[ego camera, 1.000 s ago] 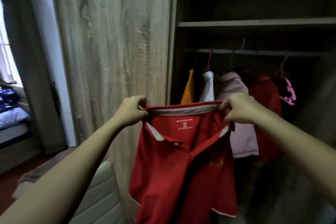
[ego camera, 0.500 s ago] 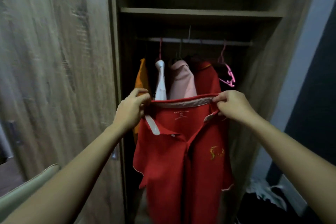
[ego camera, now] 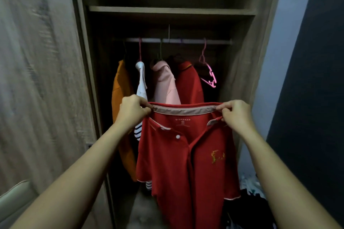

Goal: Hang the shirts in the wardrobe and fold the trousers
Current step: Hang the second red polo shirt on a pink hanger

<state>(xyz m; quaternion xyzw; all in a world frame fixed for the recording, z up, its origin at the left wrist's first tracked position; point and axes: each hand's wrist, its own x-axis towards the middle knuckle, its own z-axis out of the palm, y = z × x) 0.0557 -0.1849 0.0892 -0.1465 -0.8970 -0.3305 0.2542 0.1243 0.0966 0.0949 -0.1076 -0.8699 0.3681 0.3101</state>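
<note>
Head view: a red polo shirt [ego camera: 186,163] hangs stretched between both hands in front of the open wardrobe [ego camera: 240,72], its front facing the camera and its hem dropping out of sight at the bottom edge. The left hand [ego camera: 133,110] pinches one end of the collar [ego camera: 184,110], fingers curled tight round the fabric. The right hand [ego camera: 235,115] pinches the other end the same way, thumb and forefinger closed on the pale collar band. Inside the neck, printed in light letters, is the brand GIORDANO [ego camera: 182,120]; the smaller lines beneath it are too fine to read. A white button [ego camera: 177,136] sits on the open placket, and a small gold embroidered emblem [ego camera: 216,156] shows on the chest, its shape unclear. The sleeves are edged in pale trim.

Behind the shirt, a rail [ego camera: 182,41] runs across the wardrobe under a wooden shelf [ego camera: 171,10]. From it hang, left to right, an orange shirt [ego camera: 121,95], a white garment [ego camera: 141,83] with dark stripes lower down, a pink shirt [ego camera: 164,82] and another red shirt [ego camera: 188,82]. Just right of these an empty pink hanger [ego camera: 209,74] hangs on the rail. The wood-grain wardrobe door [ego camera: 37,80] fills the left side. A dim heap of clothes [ego camera: 249,186] lies on the floor at lower right, against a pale blue wall [ego camera: 290,24].
</note>
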